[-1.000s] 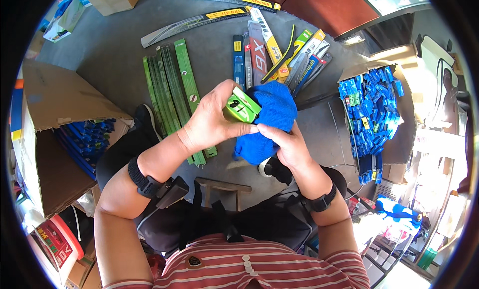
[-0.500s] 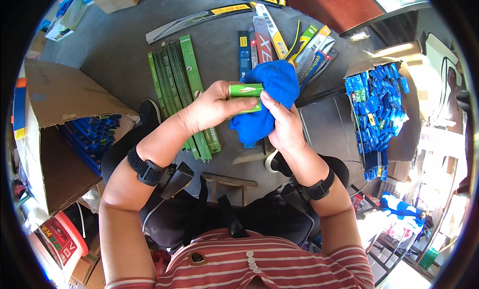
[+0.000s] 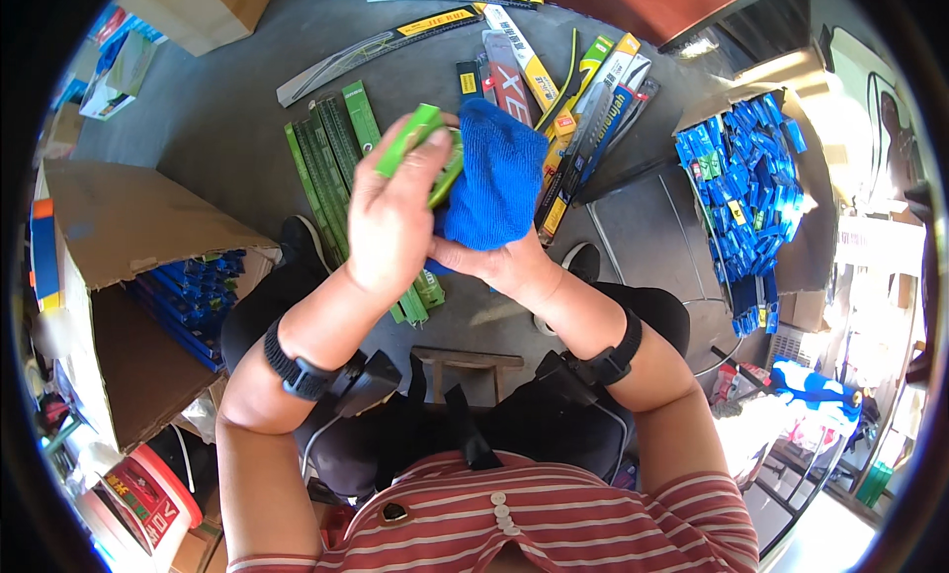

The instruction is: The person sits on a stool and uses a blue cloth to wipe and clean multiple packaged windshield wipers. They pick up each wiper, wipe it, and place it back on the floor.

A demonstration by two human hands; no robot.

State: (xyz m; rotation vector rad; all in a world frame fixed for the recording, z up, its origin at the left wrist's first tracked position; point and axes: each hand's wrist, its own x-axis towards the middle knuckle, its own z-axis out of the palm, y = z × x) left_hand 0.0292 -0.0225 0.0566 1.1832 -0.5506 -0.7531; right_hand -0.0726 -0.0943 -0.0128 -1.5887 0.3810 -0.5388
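Note:
My left hand (image 3: pixel 388 222) is closed around a long, narrow green box (image 3: pixel 408 143), seen nearly end-on, thumb along its side. A folded blue cloth (image 3: pixel 496 177) covers the fingers of my right hand (image 3: pixel 499 264), which grips it from below. The cloth lies right beside the green box; whether they touch I cannot tell. Under my left hand, several similar long green boxes (image 3: pixel 326 163) lie side by side on the floor.
Packaged wiper blades (image 3: pixel 395 41) lie fanned out on the grey floor ahead. Cardboard boxes full of blue packages stand at left (image 3: pixel 163 212) and right (image 3: pixel 816 192). A small wooden stool (image 3: pixel 470 359) is between my legs. A red-and-white bucket (image 3: pixel 163 494) stands at lower left.
My left hand has moved left and tilted the green box upward, away from the cloth. My right hand has shifted left and lower with the cloth, its thumb off the box.

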